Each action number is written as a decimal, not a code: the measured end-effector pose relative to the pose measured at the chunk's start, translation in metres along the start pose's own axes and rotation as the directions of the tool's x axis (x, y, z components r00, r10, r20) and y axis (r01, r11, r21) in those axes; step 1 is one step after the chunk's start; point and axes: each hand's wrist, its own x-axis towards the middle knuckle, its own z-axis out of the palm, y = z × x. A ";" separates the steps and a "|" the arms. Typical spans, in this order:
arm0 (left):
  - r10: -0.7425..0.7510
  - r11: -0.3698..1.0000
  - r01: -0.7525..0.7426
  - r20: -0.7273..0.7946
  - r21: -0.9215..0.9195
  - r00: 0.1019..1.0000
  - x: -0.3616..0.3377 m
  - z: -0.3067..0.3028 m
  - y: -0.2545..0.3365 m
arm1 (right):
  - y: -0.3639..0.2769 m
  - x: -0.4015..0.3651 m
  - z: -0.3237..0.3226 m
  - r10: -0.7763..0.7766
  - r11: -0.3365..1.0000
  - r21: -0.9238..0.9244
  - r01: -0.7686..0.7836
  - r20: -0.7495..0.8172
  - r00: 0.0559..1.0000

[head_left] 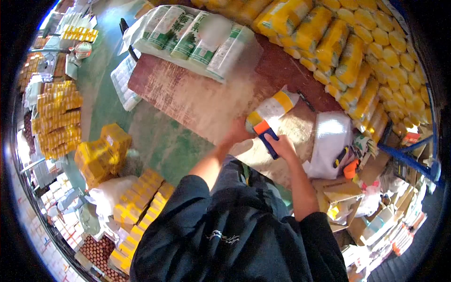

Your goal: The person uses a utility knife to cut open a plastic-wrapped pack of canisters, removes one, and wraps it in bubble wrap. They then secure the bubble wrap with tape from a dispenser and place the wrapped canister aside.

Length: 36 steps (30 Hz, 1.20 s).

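Note:
A yellow-and-white plastic-wrapped package (277,107) lies on the worn reddish-brown table (183,94) in front of me. My right hand (283,146) is closed around a dark blue handheld tool with an orange head (266,137). Its orange end overlaps the near edge of the package. At the package's left end is my left hand (237,132), bright and washed out, with its fingers poorly visible; I cannot tell whether it grips the wrapping. A white plastic bag or sheet (330,143) lies to the right of the tool.
Clear-wrapped green-and-white rolls (192,40) lie at the table's far side. Yellow-wrapped packages (336,44) are piled high at the back right. A blue metal frame (408,150) and open cardboard boxes (345,192) stand at right. Yellow-taped cartons (101,152) sit on the green floor at left.

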 end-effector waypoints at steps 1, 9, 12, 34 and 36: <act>0.053 0.992 -0.040 0.106 -0.119 0.993 0.001 -0.016 0.004 | -0.001 -0.002 -0.003 0.036 0.998 -0.058 -0.036 0.001 0.999; -0.141 0.916 0.208 -0.208 0.343 0.968 -0.037 0.050 0.007 | 0.012 0.006 0.010 0.017 0.929 -0.368 -0.050 -0.092 0.996; -0.249 0.968 0.249 0.056 0.021 0.967 -0.008 0.034 -0.023 | 0.021 0.000 0.002 -0.059 0.972 -0.231 0.047 -0.044 0.997; -0.196 0.940 0.278 -0.350 0.199 0.916 -0.041 0.064 0.011 | 0.015 0.014 0.000 -0.065 0.897 -0.439 0.051 -0.016 0.998; -0.319 0.943 0.331 -0.167 0.047 0.933 -0.030 0.050 0.003 | 0.017 0.011 -0.005 -0.057 0.918 -0.394 0.049 -0.009 0.998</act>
